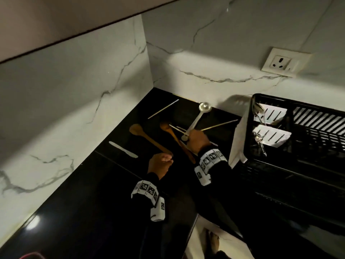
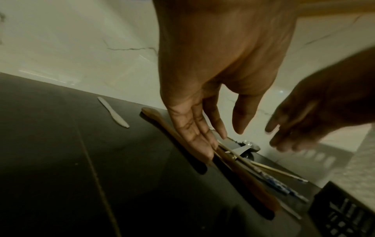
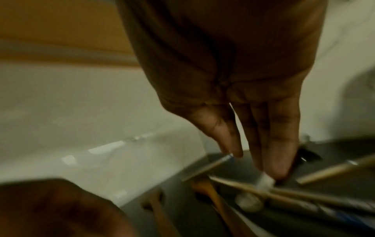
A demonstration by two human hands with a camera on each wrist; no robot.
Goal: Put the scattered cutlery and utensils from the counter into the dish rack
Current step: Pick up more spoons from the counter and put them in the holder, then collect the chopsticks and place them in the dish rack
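Note:
Cutlery lies scattered in the corner of the black counter [image 1: 93, 184]: a wooden spatula [image 1: 147, 139], a wooden spoon [image 1: 173, 135], a metal double-ended measuring spoon [image 1: 197, 118], loose chopsticks [image 1: 220, 124] and a white knife [image 1: 123, 149]. My left hand [image 1: 166, 159] reaches down at the spatula's handle end. In the left wrist view its straight fingers [image 2: 202, 144] touch that handle [image 2: 172, 133], thumb apart. My right hand [image 1: 194, 136] hovers over the measuring spoon's near end; its straight fingertips [image 3: 278, 168] touch the metal handle [image 3: 263, 182]. The picture there is blurred.
The black dish rack [image 1: 298, 139] stands at the right against the marble wall. Its white cutlery holders [image 1: 270, 113] hold a few metal pieces. A white cloth [image 1: 238, 144] hangs over its left edge. A wall socket [image 1: 281, 62] sits above. The counter's front edge drops to the floor.

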